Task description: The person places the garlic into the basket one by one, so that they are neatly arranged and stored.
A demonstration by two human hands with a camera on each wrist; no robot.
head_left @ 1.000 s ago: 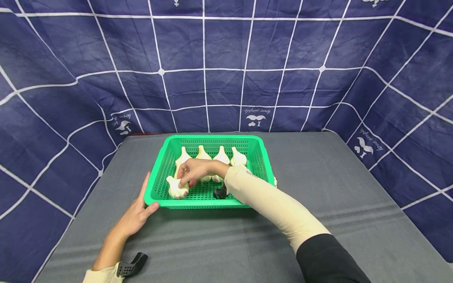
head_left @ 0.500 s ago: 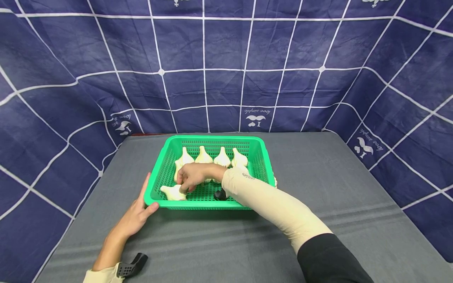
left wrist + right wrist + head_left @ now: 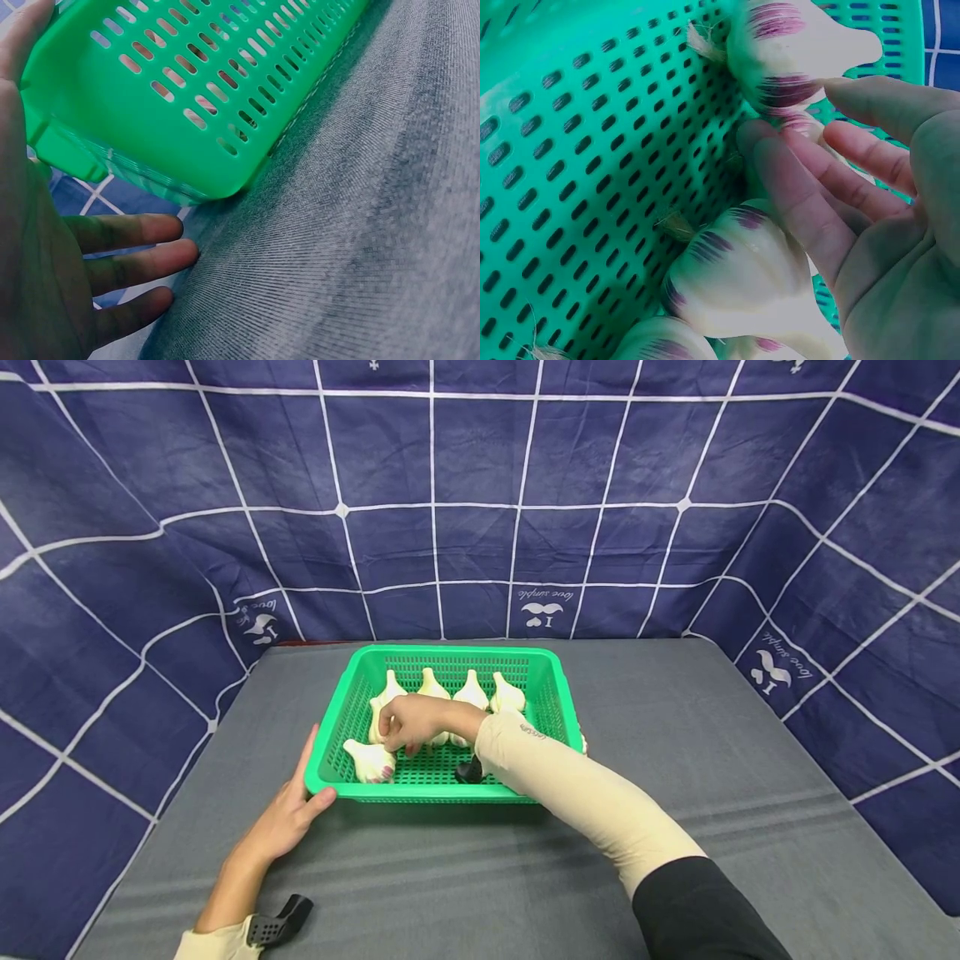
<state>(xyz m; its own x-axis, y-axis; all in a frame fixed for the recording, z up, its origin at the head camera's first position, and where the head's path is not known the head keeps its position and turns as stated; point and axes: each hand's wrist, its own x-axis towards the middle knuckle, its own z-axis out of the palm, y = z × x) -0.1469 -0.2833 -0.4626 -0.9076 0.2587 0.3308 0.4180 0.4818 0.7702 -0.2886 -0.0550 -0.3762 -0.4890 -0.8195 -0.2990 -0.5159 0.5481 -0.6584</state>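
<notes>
A green plastic basket (image 3: 465, 792) holds several garlic bulbs with purple streaks. My left hand (image 3: 283, 818) rests at its near left corner, thumb against the rim. In the left wrist view, three fingers (image 3: 142, 262) stretch out straight below the basket, apart from it. Inside, my right hand (image 3: 420, 720) reaches over the bulbs. The nearest garlic bulb (image 3: 371, 762) lies at the front left, its stem pointing left. In the right wrist view, my thumb meets the edge of a bulb (image 3: 795, 56), and the fingers are loosely bent with nothing gripped between them.
Several more bulbs, including one garlic bulb (image 3: 507, 695), stand along the basket's back. A grey cloth (image 3: 712, 752) covers the table. Blue gridded curtains (image 3: 480, 552) close off the back and sides. A black wrist device (image 3: 279, 923) sits on the left forearm.
The front-left garlic bulb has turned so its stem points more to the left. My right fingers have drawn slightly up and away from it. The left hand stays at the basket's corner.
</notes>
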